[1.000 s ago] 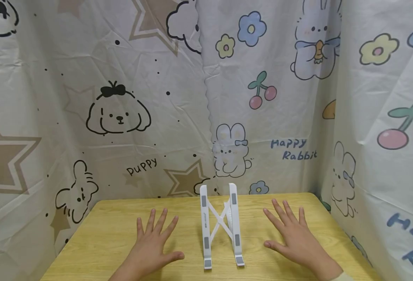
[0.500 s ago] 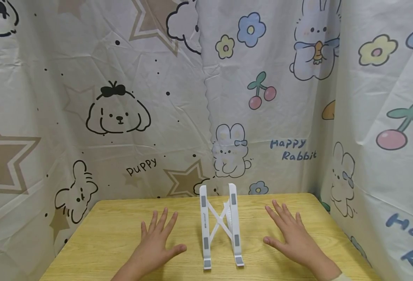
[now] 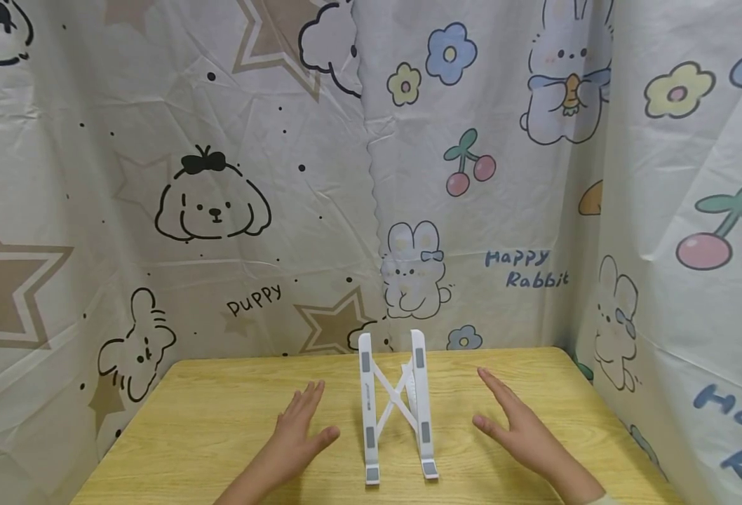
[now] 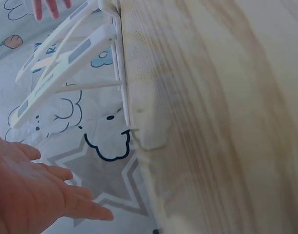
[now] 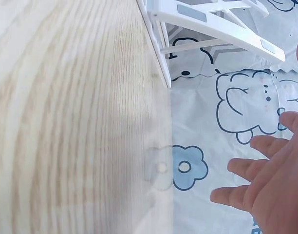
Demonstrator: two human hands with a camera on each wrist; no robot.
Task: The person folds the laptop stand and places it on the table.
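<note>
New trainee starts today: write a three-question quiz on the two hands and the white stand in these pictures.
1. True or false: the left hand grips the white folding stand.
2. Which best tells the right hand? A: curled round the stand. B: fingers straight, apart from the stand. C: flat on top of the stand.
3. Fill in: the stand sits on the wooden ___, between the two hands.

Key
1. False: it is beside the stand, touching nothing of it.
2. B
3. table
</note>
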